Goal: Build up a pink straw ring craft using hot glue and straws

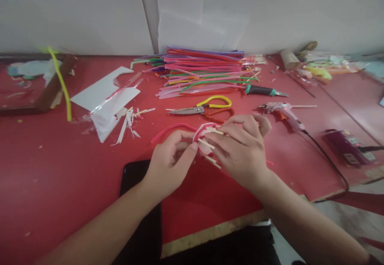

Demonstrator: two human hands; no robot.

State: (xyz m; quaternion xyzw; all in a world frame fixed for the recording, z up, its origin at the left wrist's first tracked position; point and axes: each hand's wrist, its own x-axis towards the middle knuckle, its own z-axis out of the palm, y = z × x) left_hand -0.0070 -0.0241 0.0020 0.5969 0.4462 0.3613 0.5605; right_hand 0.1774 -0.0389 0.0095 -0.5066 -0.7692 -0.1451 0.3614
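Observation:
Between my two hands is a small pink-and-white craft piece (205,130) with several short wooden sticks (206,144) jutting toward me. My left hand (172,161) pinches its left edge between thumb and fingers. From the right, my right hand (244,149) closes over the piece, its fingers hiding much of it. A pink-red pipe cleaner (172,127) trails out to the left behind my left hand, and a pinkish end shows past my right hand. Just beyond my hands lie scissors (187,111) with a yellow and an orange handle.
A pile of coloured pipe cleaners (207,71) lies at the back. To the right are a utility knife (261,90), a corded pink glue gun (288,115) and a purple power strip (349,147). White card (102,87) and scraps lie left. A black tablet-like slab (141,233) is under my left arm.

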